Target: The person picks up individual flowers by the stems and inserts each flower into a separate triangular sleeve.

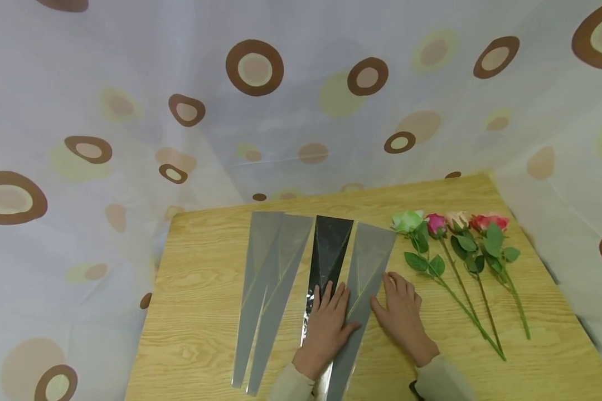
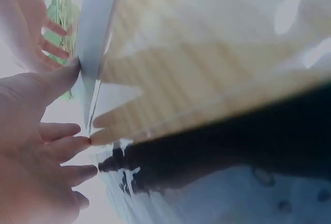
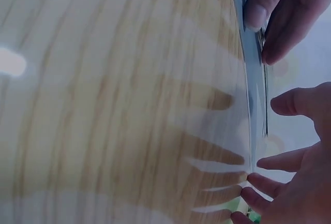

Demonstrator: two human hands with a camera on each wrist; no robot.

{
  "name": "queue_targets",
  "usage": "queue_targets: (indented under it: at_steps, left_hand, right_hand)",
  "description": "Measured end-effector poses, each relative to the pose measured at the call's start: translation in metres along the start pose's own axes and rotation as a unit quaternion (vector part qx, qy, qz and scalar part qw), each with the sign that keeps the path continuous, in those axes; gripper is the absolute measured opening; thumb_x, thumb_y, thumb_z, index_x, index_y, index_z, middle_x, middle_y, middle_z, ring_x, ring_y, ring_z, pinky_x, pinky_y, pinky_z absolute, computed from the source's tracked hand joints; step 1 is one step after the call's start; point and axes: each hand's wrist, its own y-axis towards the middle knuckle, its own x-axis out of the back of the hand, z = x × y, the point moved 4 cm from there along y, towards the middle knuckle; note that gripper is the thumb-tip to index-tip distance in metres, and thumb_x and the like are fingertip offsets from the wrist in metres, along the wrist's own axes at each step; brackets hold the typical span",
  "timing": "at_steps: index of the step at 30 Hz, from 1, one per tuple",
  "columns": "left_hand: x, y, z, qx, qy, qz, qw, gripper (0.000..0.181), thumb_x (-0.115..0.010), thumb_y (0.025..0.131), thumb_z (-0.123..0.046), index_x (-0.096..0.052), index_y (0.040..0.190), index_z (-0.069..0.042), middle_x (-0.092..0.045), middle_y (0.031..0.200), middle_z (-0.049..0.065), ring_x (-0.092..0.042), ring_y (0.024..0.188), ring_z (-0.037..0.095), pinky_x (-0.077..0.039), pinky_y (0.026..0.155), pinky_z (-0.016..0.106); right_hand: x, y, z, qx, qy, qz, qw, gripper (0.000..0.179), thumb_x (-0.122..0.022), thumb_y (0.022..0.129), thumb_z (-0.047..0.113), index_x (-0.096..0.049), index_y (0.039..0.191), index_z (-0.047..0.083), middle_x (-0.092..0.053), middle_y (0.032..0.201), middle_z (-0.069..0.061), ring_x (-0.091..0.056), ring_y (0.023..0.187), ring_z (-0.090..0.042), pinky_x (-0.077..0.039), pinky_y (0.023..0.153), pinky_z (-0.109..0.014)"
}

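My left hand (image 1: 328,323) lies on the lower part of a black tapered flower sleeve (image 1: 333,245), fingers spread, with its thumb over a grey flower sleeve (image 1: 373,250) alongside. At that grey sleeve's right edge, my right hand (image 1: 402,312) rests with fingers extended, touching the edge. In the left wrist view, the left fingertips (image 2: 85,171) press near the black sleeve's crinkled, shiny edge. The right wrist view has the right hand (image 3: 305,167) beside the grey sleeve (image 3: 253,84), seen at a low angle. Neither hand grips anything.
Two more grey sleeves (image 1: 261,245) overlap to the left on the wood-grain table (image 1: 195,301). Several artificial roses lie at the right: a green one (image 1: 406,221), a magenta one (image 1: 436,224), a peach one (image 1: 457,220) and red ones (image 1: 481,223). Patterned cloth (image 1: 281,122) surrounds the table.
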Motion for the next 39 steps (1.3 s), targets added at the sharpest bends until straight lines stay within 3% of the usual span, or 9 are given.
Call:
queue_targets:
  at_steps: [13,23,28,33,39]
  left_hand:
    - [-0.003,-0.003,-0.004,0.001,0.049,-0.010,0.9987,0.070,-0.060,0.100,-0.060,-0.055,0.155,-0.016,-0.044,0.168,0.003,-0.039,0.158,0.030,-0.029,0.127,0.060]
    - [-0.003,-0.003,-0.008,-0.024,0.077,-0.068,0.9944,0.046,-0.061,0.105,-0.047,-0.069,0.141,-0.020,-0.056,0.159,0.006,-0.049,0.152,0.029,-0.034,0.125,0.058]
    - [0.001,-0.002,-0.008,-0.031,0.086,-0.090,0.9918,0.038,-0.060,0.106,-0.044,-0.073,0.135,-0.024,-0.059,0.157,0.008,-0.052,0.150,0.029,-0.036,0.124,0.057]
    - [0.009,-0.002,-0.010,-0.034,0.067,-0.088,0.9933,0.038,-0.058,0.107,-0.043,-0.074,0.135,-0.023,-0.057,0.158,0.009,-0.052,0.150,0.031,-0.035,0.124,0.059]
    - [0.022,-0.006,-0.011,-0.041,0.044,-0.084,0.9947,0.038,-0.056,0.108,-0.042,-0.072,0.138,-0.023,-0.056,0.159,0.010,-0.050,0.151,0.033,-0.034,0.124,0.062]
  right_hand:
    - [-0.006,0.005,0.000,-0.007,-0.023,0.009,0.9997,0.066,-0.065,0.103,0.023,-0.043,0.153,-0.014,-0.030,0.159,-0.033,-0.027,0.143,-0.054,-0.026,0.107,-0.075]
    - [-0.003,0.006,0.002,0.000,-0.009,-0.004,1.0000,0.061,-0.066,0.102,0.023,-0.049,0.150,-0.011,-0.034,0.155,-0.034,-0.030,0.139,-0.055,-0.028,0.105,-0.074]
    - [-0.001,0.006,0.001,-0.020,0.008,-0.004,0.9998,0.063,-0.066,0.103,0.025,-0.047,0.151,-0.011,-0.037,0.154,-0.034,-0.033,0.139,-0.056,-0.031,0.103,-0.073]
    - [0.002,0.009,-0.001,-0.044,0.072,-0.009,0.9964,0.066,-0.062,0.106,0.024,-0.039,0.154,-0.016,-0.044,0.147,-0.037,-0.045,0.131,-0.054,-0.041,0.105,-0.068]
    - [0.006,0.011,-0.008,-0.099,0.187,0.020,0.9772,0.074,-0.051,0.112,0.032,-0.020,0.164,-0.011,-0.051,0.149,-0.030,-0.064,0.123,-0.043,-0.054,0.102,-0.056]
